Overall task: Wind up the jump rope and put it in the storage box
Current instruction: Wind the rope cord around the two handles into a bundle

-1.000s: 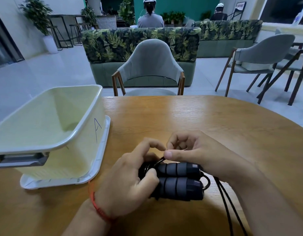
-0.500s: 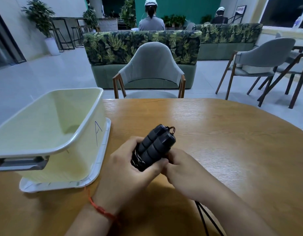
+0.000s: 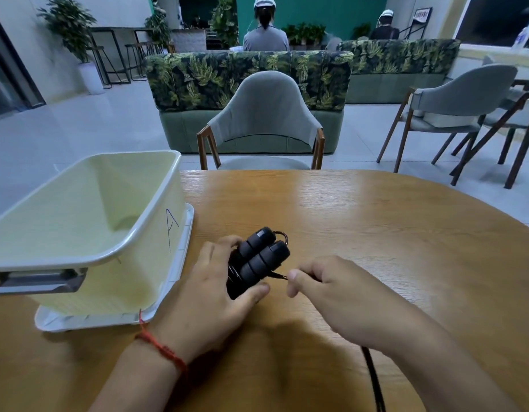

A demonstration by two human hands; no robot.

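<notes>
The jump rope's two black foam handles (image 3: pixel 258 258) lie side by side, tips pointing away to the right, with rope coils wrapped around their near end. My left hand (image 3: pixel 211 295) grips that bundle from the left, just above the wooden table (image 3: pixel 376 233). My right hand (image 3: pixel 322 288) pinches the thin black rope right beside the handles. The loose rope (image 3: pixel 373 379) trails under my right forearm toward the table's near edge. The pale yellow storage box (image 3: pixel 79 215) stands open on its white lid at the left, nothing visible inside.
A grey chair (image 3: pixel 261 120) is tucked at the table's far side. A leaf-patterned sofa (image 3: pixel 248 75) stands behind it, more chairs (image 3: pixel 453 108) at the right. Two people in caps sit far back, facing away.
The handle bundle was turned from lying crosswise to pointing away from me. My right hand came out from under it and now pinches the rope to its right.
</notes>
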